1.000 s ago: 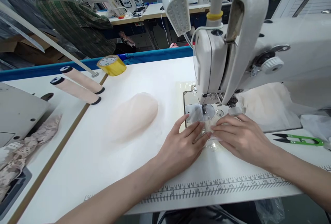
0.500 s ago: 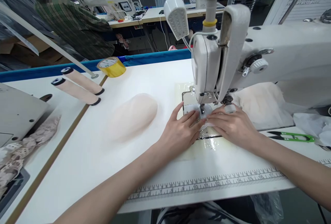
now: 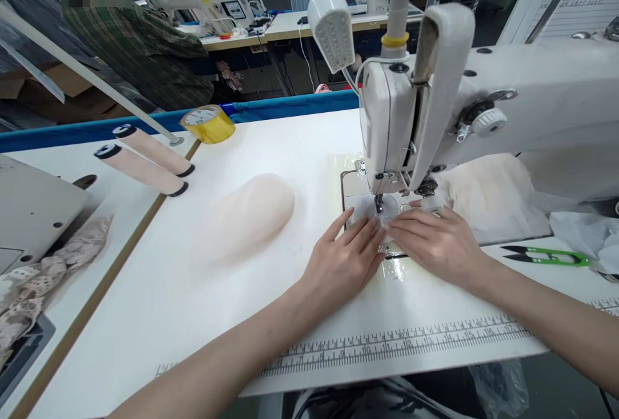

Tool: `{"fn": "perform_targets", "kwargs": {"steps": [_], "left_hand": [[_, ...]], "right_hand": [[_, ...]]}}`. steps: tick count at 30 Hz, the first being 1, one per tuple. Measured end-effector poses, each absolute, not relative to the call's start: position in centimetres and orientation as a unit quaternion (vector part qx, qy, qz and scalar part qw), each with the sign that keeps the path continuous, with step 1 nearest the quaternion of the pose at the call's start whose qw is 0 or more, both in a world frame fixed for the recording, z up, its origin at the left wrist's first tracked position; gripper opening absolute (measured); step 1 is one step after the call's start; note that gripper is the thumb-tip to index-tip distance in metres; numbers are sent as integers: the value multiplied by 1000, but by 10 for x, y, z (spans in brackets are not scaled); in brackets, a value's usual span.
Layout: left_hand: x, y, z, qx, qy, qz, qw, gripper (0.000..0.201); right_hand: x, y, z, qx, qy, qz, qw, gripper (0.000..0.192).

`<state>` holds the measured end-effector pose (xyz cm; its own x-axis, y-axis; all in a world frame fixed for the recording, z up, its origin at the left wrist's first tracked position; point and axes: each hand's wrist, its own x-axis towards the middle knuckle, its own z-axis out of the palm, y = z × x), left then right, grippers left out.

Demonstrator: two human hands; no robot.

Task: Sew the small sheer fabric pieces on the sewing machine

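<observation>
My left hand (image 3: 345, 254) lies flat left of the needle, its fingers stretched out and thumb apart. On the other side my right hand (image 3: 438, 243) rests with fingers extended flat, their tips almost meeting the left fingertips. Between and under the fingertips is a thin, whitish sheer piece of fabric (image 3: 385, 229), mostly hidden by the hands. Just beyond the fingers, the presser foot (image 3: 379, 205) of a white sewing machine (image 3: 389, 126) stands over the metal needle plate (image 3: 355, 187). I cannot tell how the fabric sits under the foot.
A pale cup-shaped piece (image 3: 256, 209) lies to the left, near two thread spools (image 3: 145, 171) and yellow tape (image 3: 207, 126). Green thread snips (image 3: 551, 256) and pale fabric (image 3: 493, 193) are at the right. A printed ruler (image 3: 362, 349) follows the front edge. A person (image 3: 140, 51) sits beyond.
Both hands have shifted slightly towards me from the presser foot. The left thumb has moved lower and the right fingers lie flatter. The other things stay in place.
</observation>
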<state>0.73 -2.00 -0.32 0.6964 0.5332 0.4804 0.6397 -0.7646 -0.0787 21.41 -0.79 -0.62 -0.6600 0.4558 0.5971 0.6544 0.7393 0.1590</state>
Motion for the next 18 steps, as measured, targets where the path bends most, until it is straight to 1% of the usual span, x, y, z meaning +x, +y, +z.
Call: {"fn": "perform_targets", "kwargs": {"steps": [13,18], "left_hand": [[5,-19,-5,-911,-325,-223,123,29],[5,-14,-7,-910,-327,-225,124,33]], "right_hand": [[216,-7,-10,-313,-897,-184,251,18],[215,-4,-9,-323,-894,-194,245,22]]}}
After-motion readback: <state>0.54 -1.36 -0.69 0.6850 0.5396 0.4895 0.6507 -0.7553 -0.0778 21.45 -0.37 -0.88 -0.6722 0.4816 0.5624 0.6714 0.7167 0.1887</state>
